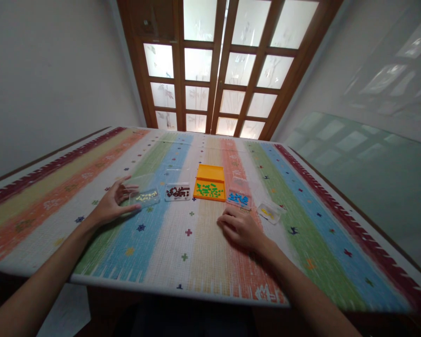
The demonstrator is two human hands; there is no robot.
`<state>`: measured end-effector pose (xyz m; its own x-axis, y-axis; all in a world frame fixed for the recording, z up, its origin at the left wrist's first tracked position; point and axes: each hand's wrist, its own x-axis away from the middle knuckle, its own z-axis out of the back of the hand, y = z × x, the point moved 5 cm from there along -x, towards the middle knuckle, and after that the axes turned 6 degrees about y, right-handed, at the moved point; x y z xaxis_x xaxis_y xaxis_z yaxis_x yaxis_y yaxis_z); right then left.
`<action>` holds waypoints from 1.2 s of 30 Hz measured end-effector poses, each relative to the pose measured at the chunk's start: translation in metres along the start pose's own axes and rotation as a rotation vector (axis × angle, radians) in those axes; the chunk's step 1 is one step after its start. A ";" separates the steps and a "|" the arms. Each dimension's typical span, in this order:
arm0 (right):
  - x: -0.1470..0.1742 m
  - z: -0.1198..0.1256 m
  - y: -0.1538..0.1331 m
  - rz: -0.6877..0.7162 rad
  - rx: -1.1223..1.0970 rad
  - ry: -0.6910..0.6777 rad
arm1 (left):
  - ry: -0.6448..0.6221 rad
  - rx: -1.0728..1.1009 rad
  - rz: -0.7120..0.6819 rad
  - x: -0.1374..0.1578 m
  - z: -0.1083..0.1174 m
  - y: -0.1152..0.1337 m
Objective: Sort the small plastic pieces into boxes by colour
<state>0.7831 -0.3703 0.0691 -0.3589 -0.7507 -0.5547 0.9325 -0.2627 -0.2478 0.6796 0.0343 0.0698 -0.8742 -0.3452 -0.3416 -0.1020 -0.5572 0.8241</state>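
Note:
My left hand (115,201) is at the left end of a clear plastic box (150,204) holding small pale yellow pieces. Its thumb and fingers are spread apart around that end, and whether they touch the box is hard to tell. My right hand (241,228) rests on the cloth with curled fingers, nothing visible in them. Just beyond it lies a clear box with blue pieces (239,199). Between the hands are a clear box with dark brown pieces (177,192) and an open orange box (210,173) with green pieces (209,190).
A small clear box with yellow pieces (267,213) sits at a slant right of the blue one. All boxes stand on a striped tablecloth (171,248), whose front edge faces me. Beyond the table is a wooden glazed door (215,89); a glass sheet (365,154) leans on the right.

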 end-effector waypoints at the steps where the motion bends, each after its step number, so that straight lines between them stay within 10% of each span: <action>1: 0.000 0.001 0.000 -0.006 -0.007 0.006 | 0.024 -0.003 -0.004 0.001 0.004 0.001; 9: -0.006 0.008 0.004 -0.017 -0.091 0.075 | 0.023 0.066 -0.198 0.003 0.002 0.056; 20: -0.031 0.038 0.008 -0.100 -0.408 0.195 | -0.193 0.350 -0.402 -0.006 -0.095 0.149; 36: -0.039 0.051 0.000 -0.007 -0.483 0.379 | -0.223 0.520 -0.394 -0.001 -0.159 0.146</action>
<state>0.7988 -0.3717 0.1317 -0.4368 -0.4591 -0.7736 0.8381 0.1046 -0.5353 0.7413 -0.1672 0.1190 -0.7964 0.0031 -0.6048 -0.5979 -0.1553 0.7864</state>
